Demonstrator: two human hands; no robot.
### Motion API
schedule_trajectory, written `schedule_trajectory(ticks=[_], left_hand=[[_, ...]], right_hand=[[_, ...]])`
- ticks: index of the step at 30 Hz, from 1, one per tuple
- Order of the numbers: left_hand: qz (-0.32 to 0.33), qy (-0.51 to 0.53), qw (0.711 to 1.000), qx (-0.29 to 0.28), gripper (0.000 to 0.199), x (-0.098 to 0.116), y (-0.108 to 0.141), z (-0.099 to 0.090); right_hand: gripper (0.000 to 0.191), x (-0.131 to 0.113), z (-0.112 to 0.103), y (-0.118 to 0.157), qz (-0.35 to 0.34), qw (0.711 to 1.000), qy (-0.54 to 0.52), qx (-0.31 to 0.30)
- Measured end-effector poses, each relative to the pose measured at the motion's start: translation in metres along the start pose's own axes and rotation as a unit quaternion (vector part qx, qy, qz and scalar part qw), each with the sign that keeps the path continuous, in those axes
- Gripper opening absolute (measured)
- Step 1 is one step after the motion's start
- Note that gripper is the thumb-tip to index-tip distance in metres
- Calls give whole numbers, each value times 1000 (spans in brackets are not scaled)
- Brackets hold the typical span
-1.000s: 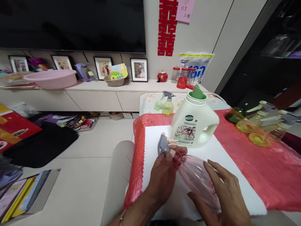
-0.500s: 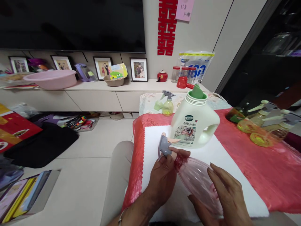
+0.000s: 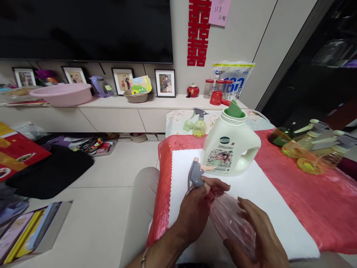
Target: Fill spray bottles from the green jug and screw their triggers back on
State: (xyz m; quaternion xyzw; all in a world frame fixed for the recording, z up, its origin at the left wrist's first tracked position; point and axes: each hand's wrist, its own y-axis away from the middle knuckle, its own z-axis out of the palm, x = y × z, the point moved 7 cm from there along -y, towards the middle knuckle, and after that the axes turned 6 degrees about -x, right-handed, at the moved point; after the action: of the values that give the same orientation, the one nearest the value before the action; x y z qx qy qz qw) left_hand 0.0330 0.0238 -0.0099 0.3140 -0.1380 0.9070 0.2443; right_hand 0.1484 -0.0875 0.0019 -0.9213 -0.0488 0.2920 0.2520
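Note:
A clear pink spray bottle (image 3: pixel 230 216) lies tilted between my hands above a white cloth (image 3: pixel 281 208). Its grey trigger head (image 3: pixel 196 174), with a peach nozzle and lever, points up and away. My left hand (image 3: pixel 193 212) is closed around the neck just below the head. Curved round the lower body, my right hand (image 3: pixel 260 230) holds the bottle's far end between thumb and fingers. Directly beyond stands a large pale green detergent jug (image 3: pixel 231 145) with a green spout (image 3: pixel 234 108) in its uncapped mouth.
A small yellow spray bottle (image 3: pixel 199 127) stands behind the jug's left side. More spray bottles (image 3: pixel 312 149) stand at the right on the red tablecloth (image 3: pixel 281 160). A red cap (image 3: pixel 216 98) and a pink basin (image 3: pixel 63 93) rest on the cabinet.
My right hand has moved left and closed in on the pink bottle's lower body. My left hand keeps its hold at the neck, and the bottle has shifted slightly.

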Motion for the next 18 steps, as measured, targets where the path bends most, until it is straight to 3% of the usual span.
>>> schedule_trajectory(ticks=[3, 4, 6, 8, 9, 11, 13, 16, 18], left_hand=[[1, -16, 1000, -9, 21, 1, 0, 1], [2, -11, 1000, -14, 19, 1, 0, 2], [-2, 10, 1000, -23, 15, 1, 0, 5], [-15, 11, 1000, -24, 17, -1, 1, 8], [-20, -6, 1000, -20, 20, -3, 2, 7], [-14, -66, 998, 3, 31, -4, 4, 4], [3, -142, 989, 39, 40, -4, 7, -2], [30, -213, 972, 97, 46, 0, 7, -9], [45, -209, 968, 136, 46, 3, 6, -11]], right_hand=[[58, 11, 8, 4, 124, 975, -184, -11], [60, 16, 15, 6, 180, 944, -275, -28], [65, 22, 35, 12, 280, 843, -453, -80], [72, 24, 52, 17, 319, 754, -558, -137], [75, 27, 57, 19, 316, 736, -578, -156], [78, 34, 65, 21, 291, 734, -590, -169], [82, 41, 70, 24, 296, 725, -605, -144], [100, 46, 72, 31, 394, 688, -608, -38], [104, 43, 64, 33, 421, 703, -570, 57]])
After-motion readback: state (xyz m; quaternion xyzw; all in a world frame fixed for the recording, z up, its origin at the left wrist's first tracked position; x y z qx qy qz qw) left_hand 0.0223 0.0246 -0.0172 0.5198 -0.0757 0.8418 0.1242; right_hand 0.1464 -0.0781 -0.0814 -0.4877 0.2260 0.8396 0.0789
